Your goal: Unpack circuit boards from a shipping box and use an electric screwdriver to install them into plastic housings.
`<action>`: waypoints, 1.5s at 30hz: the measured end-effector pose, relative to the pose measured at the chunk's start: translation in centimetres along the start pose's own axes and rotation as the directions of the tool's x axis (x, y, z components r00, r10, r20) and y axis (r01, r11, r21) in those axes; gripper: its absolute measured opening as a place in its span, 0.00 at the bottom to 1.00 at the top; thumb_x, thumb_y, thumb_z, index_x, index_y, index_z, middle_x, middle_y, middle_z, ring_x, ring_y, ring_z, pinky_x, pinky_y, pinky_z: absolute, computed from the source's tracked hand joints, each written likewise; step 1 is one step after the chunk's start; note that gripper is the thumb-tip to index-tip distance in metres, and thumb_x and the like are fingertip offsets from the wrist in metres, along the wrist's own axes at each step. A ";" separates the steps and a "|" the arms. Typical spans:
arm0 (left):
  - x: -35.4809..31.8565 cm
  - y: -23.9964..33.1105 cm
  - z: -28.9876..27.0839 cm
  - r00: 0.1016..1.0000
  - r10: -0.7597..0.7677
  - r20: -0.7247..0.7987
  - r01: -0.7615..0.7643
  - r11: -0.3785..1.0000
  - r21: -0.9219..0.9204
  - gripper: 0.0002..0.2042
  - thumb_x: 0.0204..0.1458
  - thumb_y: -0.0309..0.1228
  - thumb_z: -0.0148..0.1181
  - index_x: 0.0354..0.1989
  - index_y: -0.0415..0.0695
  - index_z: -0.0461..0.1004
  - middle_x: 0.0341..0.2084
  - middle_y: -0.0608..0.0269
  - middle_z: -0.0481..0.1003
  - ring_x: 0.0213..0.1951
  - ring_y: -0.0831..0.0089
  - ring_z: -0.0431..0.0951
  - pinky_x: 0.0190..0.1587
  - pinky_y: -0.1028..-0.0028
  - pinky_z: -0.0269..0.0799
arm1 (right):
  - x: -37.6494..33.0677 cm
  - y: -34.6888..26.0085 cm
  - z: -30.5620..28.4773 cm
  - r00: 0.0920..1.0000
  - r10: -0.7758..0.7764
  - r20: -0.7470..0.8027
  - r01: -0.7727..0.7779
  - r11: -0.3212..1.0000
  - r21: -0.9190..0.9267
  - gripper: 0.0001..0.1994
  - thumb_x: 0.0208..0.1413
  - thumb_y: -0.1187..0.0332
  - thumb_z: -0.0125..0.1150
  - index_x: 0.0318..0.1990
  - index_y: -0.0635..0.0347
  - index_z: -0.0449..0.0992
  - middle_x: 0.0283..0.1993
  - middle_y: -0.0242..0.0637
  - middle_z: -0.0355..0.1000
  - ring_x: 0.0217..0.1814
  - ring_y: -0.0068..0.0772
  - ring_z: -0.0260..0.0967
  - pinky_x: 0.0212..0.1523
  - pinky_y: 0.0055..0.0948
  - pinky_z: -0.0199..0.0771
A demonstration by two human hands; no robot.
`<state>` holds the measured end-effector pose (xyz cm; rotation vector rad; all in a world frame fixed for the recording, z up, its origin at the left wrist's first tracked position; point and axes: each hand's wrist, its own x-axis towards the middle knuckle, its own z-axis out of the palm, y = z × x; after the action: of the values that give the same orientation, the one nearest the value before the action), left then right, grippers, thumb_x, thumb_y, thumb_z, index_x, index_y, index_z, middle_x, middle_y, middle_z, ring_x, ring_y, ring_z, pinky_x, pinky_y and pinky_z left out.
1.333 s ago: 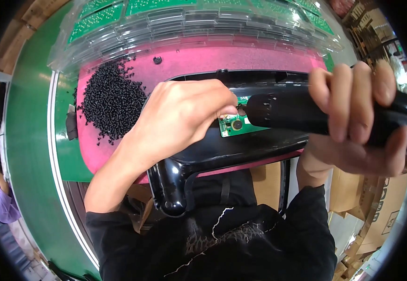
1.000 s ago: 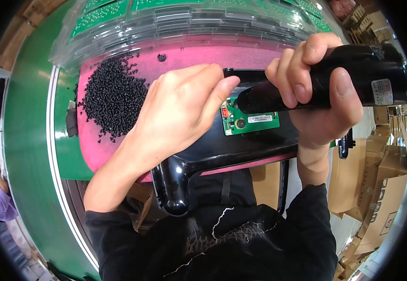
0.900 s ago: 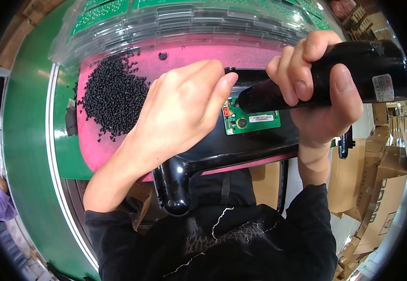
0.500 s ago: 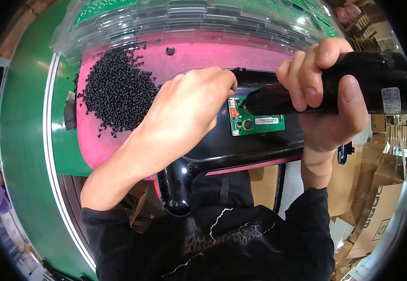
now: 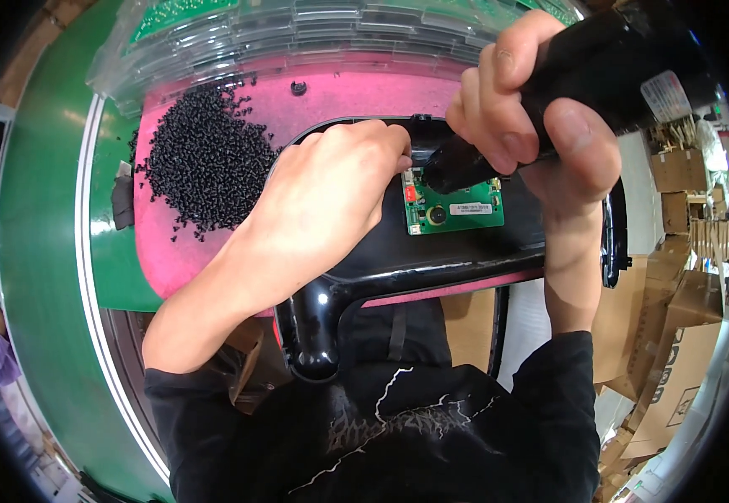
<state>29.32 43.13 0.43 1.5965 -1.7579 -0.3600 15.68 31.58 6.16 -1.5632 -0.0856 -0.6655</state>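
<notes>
1. We see one green board (image 5: pixel 455 206) seated in one black housing (image 5: pixel 431 251), which lies on a pink mat (image 5: pixel 347 96) at centre.
2. Our right hand (image 5: pixel 532 126) grips one black driver (image 5: pixel 599 75), tip on the board's top edge; our left hand (image 5: pixel 331 201) is curled, fingertips at the board's 10 o'clock.
3. One heap of black pellets (image 5: pixel 201 159) lies at 9 o'clock; clear trays (image 5: pixel 297 25) at 12; cartons (image 5: pixel 683 302) at 3.
4. Since earlier, the driver has tilted steeper.
</notes>
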 end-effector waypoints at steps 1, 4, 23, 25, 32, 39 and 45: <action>0.1 0.1 0.0 1.000 0.004 0.002 -0.004 1.000 0.002 0.05 0.50 0.24 0.55 0.31 0.35 0.71 0.26 0.48 0.73 0.32 0.48 0.73 0.35 0.61 0.68 | -0.1 0.0 -0.3 0.999 0.005 0.047 -0.007 1.000 0.023 0.16 0.51 0.57 0.52 0.39 0.59 0.65 0.19 0.23 0.56 0.17 0.17 0.51 0.23 0.20 0.53; 0.2 0.4 -0.1 0.998 -0.019 0.058 0.021 0.999 -0.034 0.05 0.50 0.24 0.55 0.31 0.35 0.71 0.27 0.47 0.73 0.32 0.48 0.73 0.36 0.61 0.68 | -0.4 0.1 -0.3 0.999 0.009 0.037 -0.011 0.999 0.049 0.17 0.51 0.55 0.52 0.39 0.59 0.64 0.19 0.23 0.57 0.17 0.17 0.52 0.22 0.21 0.53; 0.7 1.3 -0.3 0.951 0.308 -0.018 -0.302 0.920 -0.248 0.06 0.44 0.20 0.61 0.30 0.36 0.71 0.23 0.57 0.72 0.25 0.62 0.74 0.27 0.71 0.69 | -4.4 -5.9 0.9 0.913 -0.262 -0.312 0.337 0.916 0.218 0.18 0.42 0.57 0.62 0.35 0.55 0.63 0.20 0.21 0.62 0.17 0.15 0.57 0.32 0.20 0.59; 0.6 1.2 -0.2 0.944 0.327 -0.037 -0.326 0.915 -0.236 0.06 0.44 0.20 0.61 0.30 0.36 0.71 0.23 0.57 0.72 0.25 0.63 0.75 0.27 0.71 0.69 | -4.6 -5.9 1.1 0.910 -0.271 -0.313 0.342 0.918 0.199 0.18 0.42 0.57 0.62 0.35 0.54 0.62 0.20 0.20 0.61 0.17 0.15 0.57 0.31 0.20 0.60; 1.0 1.2 0.0 0.956 0.294 -0.023 -0.287 0.910 -0.301 0.03 0.46 0.19 0.60 0.29 0.34 0.74 0.21 0.55 0.74 0.23 0.64 0.76 0.26 0.72 0.70 | -5.5 -5.0 1.1 0.965 -0.093 -0.247 0.124 0.986 0.114 0.18 0.50 0.52 0.56 0.39 0.55 0.64 0.21 0.22 0.63 0.17 0.16 0.58 0.27 0.20 0.58; 0.7 1.5 -0.4 0.991 0.128 -0.050 -0.134 0.982 -0.135 0.12 0.52 0.28 0.57 0.20 0.34 0.66 0.14 0.51 0.64 0.17 0.57 0.67 0.20 0.65 0.59 | -5.1 -3.0 3.1 0.926 -0.011 -0.378 0.000 1.000 -0.030 0.18 0.49 0.51 0.57 0.36 0.55 0.64 0.18 0.24 0.62 0.14 0.18 0.56 0.22 0.21 0.57; 0.2 1.7 -0.2 0.994 0.103 -0.029 -0.105 0.991 -0.079 0.08 0.52 0.27 0.52 0.24 0.37 0.64 0.19 0.50 0.67 0.24 0.48 0.71 0.26 0.58 0.64 | -4.1 -2.6 2.6 0.989 0.035 -0.143 -0.022 0.996 0.091 0.19 0.44 0.54 0.66 0.31 0.53 0.62 0.15 0.22 0.61 0.12 0.18 0.57 0.18 0.19 0.56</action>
<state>28.24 43.29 1.75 1.4413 -1.7770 -0.3546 12.09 35.74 6.74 -1.4235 0.0152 -0.7408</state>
